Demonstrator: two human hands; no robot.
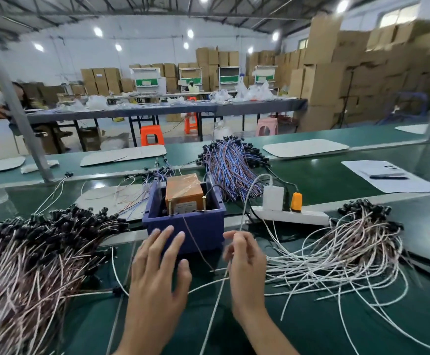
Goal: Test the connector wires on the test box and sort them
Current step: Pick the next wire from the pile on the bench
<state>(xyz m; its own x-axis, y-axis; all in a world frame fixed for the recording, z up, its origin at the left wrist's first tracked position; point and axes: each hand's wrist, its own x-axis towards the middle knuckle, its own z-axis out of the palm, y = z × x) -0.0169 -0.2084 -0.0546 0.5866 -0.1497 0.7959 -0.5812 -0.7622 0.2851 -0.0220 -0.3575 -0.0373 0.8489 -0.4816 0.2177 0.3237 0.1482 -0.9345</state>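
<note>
Brown wire (pixel 198 244) runs from gold pin on orange test box (pixel 184 193), slanting down and right toward you, free end near your right hand (pixel 244 262). That hand curls on white wire (pixel 214 313), which lies lengthwise toward you. Your left hand (pixel 157 272) is spread wide, fingertips at front of blue bin (pixel 203 226). Brown pile (pixel 29 265) sits left, white pile (pixel 342 252) right.

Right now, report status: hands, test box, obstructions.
Left hand open at blue bin front. Right hand pinches white wire. Brown lead hangs from test box between hands.
</note>
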